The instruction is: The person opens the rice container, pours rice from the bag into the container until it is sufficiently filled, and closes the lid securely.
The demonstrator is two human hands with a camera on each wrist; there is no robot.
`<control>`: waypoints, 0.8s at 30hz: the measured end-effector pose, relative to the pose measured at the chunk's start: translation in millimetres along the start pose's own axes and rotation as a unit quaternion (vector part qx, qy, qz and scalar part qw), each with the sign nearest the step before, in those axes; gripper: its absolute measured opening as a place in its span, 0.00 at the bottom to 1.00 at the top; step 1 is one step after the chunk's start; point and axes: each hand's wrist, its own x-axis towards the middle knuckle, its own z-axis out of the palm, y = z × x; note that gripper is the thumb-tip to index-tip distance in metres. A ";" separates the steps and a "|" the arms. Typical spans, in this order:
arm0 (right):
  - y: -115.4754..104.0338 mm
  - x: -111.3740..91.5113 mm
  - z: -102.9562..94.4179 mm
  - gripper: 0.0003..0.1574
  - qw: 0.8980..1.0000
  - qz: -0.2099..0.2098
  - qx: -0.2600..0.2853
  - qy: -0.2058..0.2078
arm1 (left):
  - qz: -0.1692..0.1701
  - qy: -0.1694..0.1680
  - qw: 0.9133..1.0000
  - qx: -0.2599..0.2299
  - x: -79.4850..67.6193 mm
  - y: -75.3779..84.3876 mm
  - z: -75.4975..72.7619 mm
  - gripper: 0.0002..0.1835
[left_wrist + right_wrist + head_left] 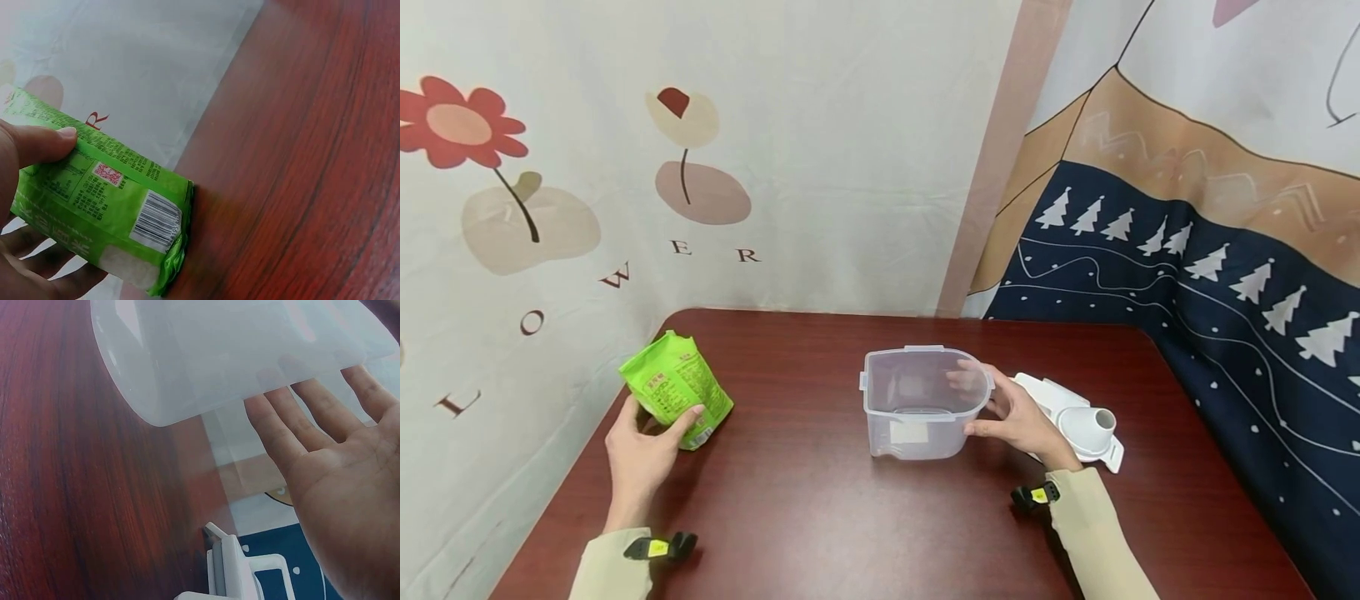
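Observation:
In my left hand [643,454] is a bright green packet [676,387], gripped with the thumb across its printed face and the other fingers behind. The left wrist view shows a barcode near one end of this packet [106,194], which leans at the table's left edge. My right hand [1018,421] holds a clear plastic container [917,437] by its right side, thumb at the front and fingers round the back. Seen from the right wrist, the fingers [325,409] pass behind the container's cloudy wall [231,356].
A white lid [1052,400] with a raised round spout lies just right of the container, partly behind my right hand. The dark red wooden table [797,508] meets a pale printed cloth [850,167] at the back and a navy tree-patterned cloth [1150,275] at the right.

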 end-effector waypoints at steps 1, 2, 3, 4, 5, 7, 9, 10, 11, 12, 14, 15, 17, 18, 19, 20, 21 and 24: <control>0.1 0.1 0.0 0.59 1.000 0.001 0.000 0.000 | 0.001 0.002 1.000 -0.003 -0.1 0.0 0.0 0.33; 0.1 0.2 0.1 0.58 1.000 0.002 -0.001 0.000 | 0.002 0.003 1.000 -0.006 -0.3 0.0 -0.1 0.33; 0.2 0.1 0.0 0.58 1.000 0.004 -0.003 0.001 | 0.002 0.004 1.000 -0.008 -0.7 0.4 -0.1 0.33; 0.3 0.1 -0.1 0.58 1.000 0.005 -0.004 0.000 | 0.002 0.003 1.000 -0.009 -1.3 0.9 -0.3 0.32; 0.2 0.0 -0.1 0.58 1.000 0.006 -0.005 0.000 | 0.002 0.002 1.000 -0.011 -1.9 1.4 -0.3 0.32; -0.2 0.2 -0.4 0.58 1.000 0.008 -0.010 0.001 | 0.003 -0.001 1.000 -0.013 -3.5 2.6 0.1 0.31; -0.8 0.7 -0.6 0.58 1.000 0.004 -0.015 -0.001 | 0.006 -0.002 1.000 -0.016 -5.3 4.2 1.0 0.31; -1.4 1.0 -0.5 0.58 1.000 0.004 -0.016 -0.001 | 0.009 -0.004 1.000 -0.017 -6.3 4.6 1.5 0.31; -2.0 1.2 -0.5 0.57 1.000 0.002 -0.018 -0.001 | 0.013 -0.004 1.000 -0.020 -7.3 4.9 2.3 0.31; -2.7 1.5 -0.4 0.57 1.000 0.002 -0.018 -0.002 | 0.019 -0.006 1.000 -0.023 -8.1 5.4 3.0 0.31; -4.3 1.8 -0.2 0.58 1.000 0.003 -0.018 -0.002 | 0.029 -0.009 0.999 -0.029 -9.9 6.5 4.8 0.31; -5.1 1.7 0.0 0.58 1.000 0.004 -0.018 -0.002 | 0.034 -0.010 0.999 -0.031 -11.1 7.4 5.6 0.30; -6.1 1.2 0.0 0.58 1.000 0.007 -0.019 -0.003 | 0.041 -0.015 0.998 -0.037 -13.6 9.7 7.1 0.30; -6.6 0.7 0.0 0.58 1.000 0.011 -0.020 -0.002 | 0.043 -0.019 0.998 -0.039 -14.8 10.6 7.8 0.30; -7.1 0.6 -0.2 0.59 1.000 0.012 -0.023 -0.003 | 0.044 -0.022 0.998 -0.041 -16.1 12.0 8.5 0.29; -7.6 0.5 -0.3 0.59 1.000 0.014 -0.028 -0.003 | 0.045 -0.025 0.998 -0.041 -17.6 13.6 9.0 0.29; -8.0 0.0 -0.6 0.59 0.999 0.017 -0.033 -0.002 | 0.045 -0.029 0.998 -0.042 -19.2 15.5 9.4 0.29; -9.2 -1.4 -1.1 0.59 0.998 0.030 -0.054 0.005 | 0.045 -0.039 0.997 -0.041 -23.9 20.4 10.3 0.30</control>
